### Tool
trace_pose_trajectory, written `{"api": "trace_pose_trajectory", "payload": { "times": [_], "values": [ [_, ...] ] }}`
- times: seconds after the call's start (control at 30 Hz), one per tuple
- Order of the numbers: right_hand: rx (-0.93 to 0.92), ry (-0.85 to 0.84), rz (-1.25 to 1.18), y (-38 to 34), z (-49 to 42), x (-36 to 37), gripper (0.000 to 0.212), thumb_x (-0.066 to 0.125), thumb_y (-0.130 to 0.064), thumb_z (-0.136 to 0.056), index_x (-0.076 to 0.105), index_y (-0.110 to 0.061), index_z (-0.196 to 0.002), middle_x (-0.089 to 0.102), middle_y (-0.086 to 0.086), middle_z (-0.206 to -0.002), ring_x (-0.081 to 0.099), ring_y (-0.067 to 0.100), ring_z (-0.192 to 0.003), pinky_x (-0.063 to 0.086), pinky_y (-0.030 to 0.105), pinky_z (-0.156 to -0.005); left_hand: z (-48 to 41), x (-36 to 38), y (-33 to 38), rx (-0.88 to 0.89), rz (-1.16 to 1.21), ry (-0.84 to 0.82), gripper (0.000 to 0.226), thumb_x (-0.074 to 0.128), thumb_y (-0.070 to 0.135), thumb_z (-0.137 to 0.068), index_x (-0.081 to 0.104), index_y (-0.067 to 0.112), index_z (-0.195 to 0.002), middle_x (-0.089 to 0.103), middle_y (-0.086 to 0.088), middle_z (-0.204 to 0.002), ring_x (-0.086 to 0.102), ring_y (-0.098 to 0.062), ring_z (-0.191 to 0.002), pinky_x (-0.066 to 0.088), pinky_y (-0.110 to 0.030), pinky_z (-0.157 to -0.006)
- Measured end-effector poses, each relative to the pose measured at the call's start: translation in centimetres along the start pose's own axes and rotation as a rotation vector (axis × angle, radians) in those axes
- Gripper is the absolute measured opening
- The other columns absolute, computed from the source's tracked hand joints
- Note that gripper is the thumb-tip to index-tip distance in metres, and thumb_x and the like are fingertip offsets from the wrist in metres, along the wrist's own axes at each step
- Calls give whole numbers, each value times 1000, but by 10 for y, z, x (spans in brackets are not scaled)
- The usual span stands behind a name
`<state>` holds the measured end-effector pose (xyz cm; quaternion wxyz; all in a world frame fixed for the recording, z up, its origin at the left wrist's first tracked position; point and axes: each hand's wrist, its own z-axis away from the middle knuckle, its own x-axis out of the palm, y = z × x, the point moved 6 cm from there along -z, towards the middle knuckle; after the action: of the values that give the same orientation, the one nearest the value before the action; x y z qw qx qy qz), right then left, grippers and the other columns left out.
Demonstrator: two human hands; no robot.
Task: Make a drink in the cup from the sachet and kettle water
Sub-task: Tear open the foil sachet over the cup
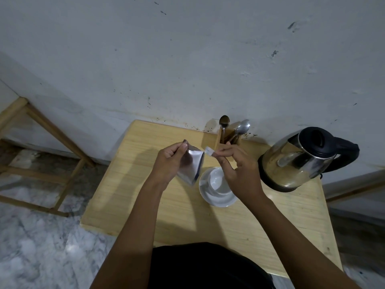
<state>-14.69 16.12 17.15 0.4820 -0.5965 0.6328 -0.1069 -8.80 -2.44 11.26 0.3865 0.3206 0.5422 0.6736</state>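
- My left hand (170, 161) pinches the sachet (190, 166) upright so nothing spills.
- My right hand (235, 165) grips the torn strip (209, 152), above the cup (217, 180), kettle (300, 159) at three o'clock.

Sachet (190, 165): silver foil, flat, held aloft and tilted, upper corner pinched; a small torn-off strip (209, 151) sits apart just beside its top edge.
Cup (218, 180): white, upright, empty as far as can be seen, standing on a white saucer (214, 198) below and just right of the sachet.
Kettle (300, 159): polished steel body, black lid closed, black handle pointing right; upright, right of the cup, apart from it.
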Motion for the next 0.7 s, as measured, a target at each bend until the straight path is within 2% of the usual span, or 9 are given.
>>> {"api": "trace_pose_trajectory", "payload": {
  "times": [0.07, 0.17, 0.27, 0.33, 0.43, 0.5, 0.57, 0.63, 0.7],
  "values": [
    [67, 17, -19, 3, 6, -3, 13, 70, 1, -84, 74, -9, -90, 65, -14, -93, 59, -11, -99, 44, 11, -90, -4, -10, -3, -19, 2, 62, 20, 56, 30, -95, 75, 25, -96, 72, 11, -95, 62, -6, -98, 46, -29, -94],
    [120, 11, -73, 5, 13, -7, 16, 69, 2, -84, 72, -14, -90, 65, -16, -92, 62, -6, -94, 47, 14, -85, -6, -13, -7, -28, -2, 80, 24, 56, 31, -94, 74, 19, -106, 72, 10, -99, 61, -6, -100, 45, -25, -92],
    [167, 41, -148, 4, 19, -7, 23, 68, 2, -85, 69, -21, -89, 67, -16, -93, 65, 4, -94, 50, 22, -85, -6, -10, -12, -35, -21, 73, 22, 55, 30, -95, 75, 21, -99, 70, 12, -92, 60, -6, -95, 44, -25, -87],
    [228, 130, -248, 3, 22, -12, 33, 68, 3, -86, 68, -30, -88, 69, -12, -93, 69, 15, -93, 53, 29, -84, -6, -16, -17, -46, -2, 102, 21, 56, 32, -94, 76, 25, -94, 70, 7, -92, 59, -11, -96, 45, -32, -89],
    [346, 235, -380, 5, 25, -25, 34, 66, -1, -88, 68, -34, -87, 72, 1, -92, 70, 17, -90, 54, 24, -83, -7, -32, -20, -49, 34, 156, 20, 57, 31, -94, 75, 27, -87, 67, 0, -93, 58, -15, -94, 45, -37, -87],
    [441, 167, -370, 12, 29, -23, 21, 67, -4, -89, 68, -26, -89, 73, -1, -86, 70, 12, -87, 54, 22, -82, -7, -38, -19, -46, 33, 167, 19, 56, 29, -95, 74, 25, -88, 67, 2, -90, 58, -13, -91, 45, -33, -85],
    [538, 53, -298, 25, 34, -10, 10, 68, -13, -90, 69, -22, -94, 73, -5, -83, 69, 8, -83, 55, 22, -79, -5, -40, -18, -45, 19, 154, 20, 56, 27, -95, 73, 20, -102, 70, 4, -99, 61, -10, -97, 46, -30, -89],
    [616, -66, -223, 39, 36, 8, 18, 68, -21, -90, 64, -26, -106, 72, -8, -80, 67, 3, -79, 51, 14, -75, -2, -43, -17, -43, -2, 144, 20, 55, 28, -95, 72, 23, -105, 70, 7, -109, 61, -6, -104, 46, -26, -92],
    [663, -157, -162, 52, 34, 27, 28, 69, -23, -89, 58, -31, -114, 72, -8, -78, 66, 2, -76, 45, 7, -69, 3, -49, -16, -48, -12, 147, 17, 55, 28, -96, 71, 35, -96, 68, 19, -105, 61, 7, -100, 45, -18, -87]
  ]
}}
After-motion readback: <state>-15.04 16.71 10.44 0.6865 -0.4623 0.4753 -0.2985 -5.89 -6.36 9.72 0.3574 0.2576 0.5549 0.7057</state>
